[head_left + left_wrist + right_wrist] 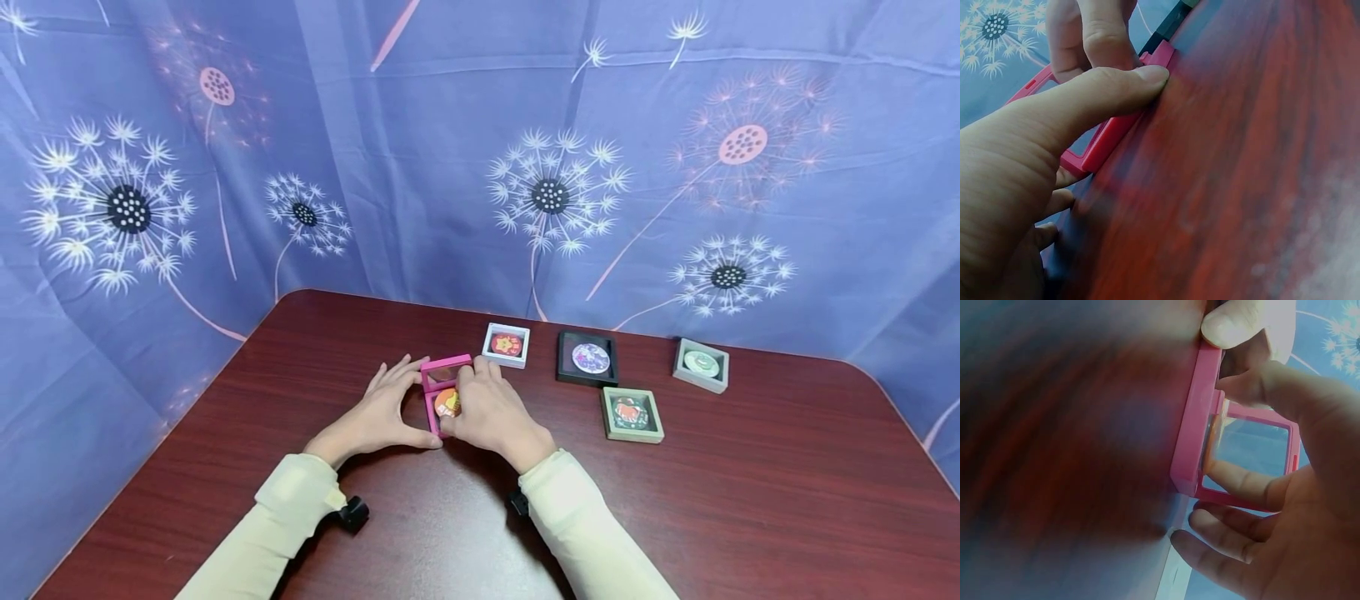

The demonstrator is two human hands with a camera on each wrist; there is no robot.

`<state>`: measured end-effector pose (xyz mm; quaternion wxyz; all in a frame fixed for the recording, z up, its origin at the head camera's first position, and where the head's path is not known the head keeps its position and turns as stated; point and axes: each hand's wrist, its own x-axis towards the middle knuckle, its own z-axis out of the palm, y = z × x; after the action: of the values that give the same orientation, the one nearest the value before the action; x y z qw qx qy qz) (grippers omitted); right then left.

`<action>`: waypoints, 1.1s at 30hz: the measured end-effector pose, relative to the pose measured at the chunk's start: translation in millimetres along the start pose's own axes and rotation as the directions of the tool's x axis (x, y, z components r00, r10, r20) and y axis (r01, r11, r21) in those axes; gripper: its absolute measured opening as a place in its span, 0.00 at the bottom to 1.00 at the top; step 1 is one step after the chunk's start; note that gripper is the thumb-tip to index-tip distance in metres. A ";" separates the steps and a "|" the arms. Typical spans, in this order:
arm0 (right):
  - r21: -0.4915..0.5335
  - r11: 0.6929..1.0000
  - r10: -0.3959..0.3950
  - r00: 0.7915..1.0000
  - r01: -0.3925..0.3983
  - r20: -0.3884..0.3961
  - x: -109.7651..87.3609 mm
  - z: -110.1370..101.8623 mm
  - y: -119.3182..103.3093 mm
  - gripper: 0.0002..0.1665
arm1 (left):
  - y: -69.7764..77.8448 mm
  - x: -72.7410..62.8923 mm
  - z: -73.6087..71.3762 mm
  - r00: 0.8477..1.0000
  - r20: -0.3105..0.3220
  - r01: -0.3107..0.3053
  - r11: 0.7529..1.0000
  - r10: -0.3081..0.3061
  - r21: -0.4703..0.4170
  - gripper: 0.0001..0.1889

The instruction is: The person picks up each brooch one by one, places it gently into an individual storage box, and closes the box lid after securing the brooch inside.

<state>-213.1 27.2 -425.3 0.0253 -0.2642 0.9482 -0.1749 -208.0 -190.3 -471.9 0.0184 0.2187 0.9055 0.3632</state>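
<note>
A pink hinged display case lies unfolded on the table, its clear-windowed lid raised at the far side. My left hand spans the case from the left, thumb at the near corner and fingers at the lid side. In the left wrist view the thumb presses along the pink frame. A round orange badge with a yellow figure sits in the case's base. My right hand pinches it from the right, partly covering it. The right wrist view shows the badge's edge between thumb and a finger.
Behind the right hand stands a white case with a red badge. Farther right are a black case, a light green case and a grey-green case, each with a round badge. A blue dandelion-print curtain borders the table.
</note>
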 end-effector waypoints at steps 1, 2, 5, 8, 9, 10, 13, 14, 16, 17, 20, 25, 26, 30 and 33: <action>0.002 1.000 -0.001 1.000 0.001 -0.001 0.2 0.4 0.5 0.36 | 0.3 -0.2 0.1 1.000 0.001 0.002 1.000 -0.002 -0.001 0.42; 0.005 1.000 -0.003 1.000 0.003 -0.003 0.4 0.8 1.0 0.36 | 0.7 -0.3 0.1 1.000 0.002 0.003 1.000 -0.003 -0.001 0.42; 0.008 1.000 -0.004 1.000 0.004 0.000 0.3 0.8 1.5 0.36 | 0.8 -0.4 0.0 1.000 0.001 0.002 1.000 -0.002 0.002 0.42; 0.009 1.000 0.002 1.000 -0.002 0.012 -0.5 -1.1 0.7 0.36 | 1.3 -0.7 0.0 1.000 0.003 0.004 1.000 -0.004 0.003 0.42; 0.009 1.000 0.005 1.000 -0.005 0.017 -0.8 -1.5 0.5 0.36 | 1.0 -0.6 0.0 1.000 0.002 0.003 1.000 -0.003 0.004 0.42; 0.011 1.000 0.007 1.000 -0.007 0.023 -1.0 -1.7 0.7 0.36 | 1.0 -0.6 0.1 1.000 0.002 0.004 1.000 -0.004 0.005 0.42; 0.037 0.999 0.007 0.999 -0.009 0.043 -2.1 -4.1 1.9 0.34 | 0.3 -0.3 0.3 1.000 0.005 0.006 1.000 -0.006 0.006 0.42; 0.056 0.998 0.007 0.999 -0.010 0.052 -2.3 -5.3 3.0 0.33 | 0.2 -0.3 0.4 1.000 0.007 0.006 1.000 -0.006 0.005 0.42; 0.106 0.994 0.010 0.998 -0.017 0.068 -3.1 -9.6 5.2 0.30 | -0.1 -0.2 0.3 1.000 0.009 0.009 1.000 -0.009 0.006 0.42; 0.135 0.991 0.009 0.997 -0.019 0.071 -3.6 -12.3 6.8 0.28 | 0.0 -0.1 0.2 1.000 0.010 0.010 1.000 -0.010 0.006 0.42; 0.208 0.977 0.021 0.997 -0.036 0.075 -4.2 -21.3 13.8 0.25 | 0.8 0.3 -0.2 1.000 0.010 0.010 1.000 -0.010 0.011 0.42; 0.340 0.937 0.066 0.996 -0.084 0.065 -3.7 -29.8 27.4 0.23 | 2.5 0.7 -1.0 1.000 0.014 0.021 1.000 -0.021 0.008 0.43; 0.384 0.918 0.081 0.994 -0.102 0.068 -3.3 -29.5 29.6 0.23 | 2.6 0.7 -1.1 1.000 0.015 0.025 1.000 -0.025 0.006 0.42; 0.568 0.800 0.158 0.981 -0.192 0.110 -1.9 -25.4 35.2 0.29 | 2.8 0.4 -1.6 0.999 0.018 0.036 0.999 -0.036 0.000 0.42; 0.684 0.691 0.183 0.972 -0.233 0.146 -0.5 -21.1 36.8 0.33 | 2.9 0.5 -1.8 0.999 0.020 0.040 0.999 -0.040 -0.003 0.43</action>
<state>-233.8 63.6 -418.2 0.1740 -0.1317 0.8346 -0.5058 -207.7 -189.5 -468.6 0.0349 0.2043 0.9088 0.3620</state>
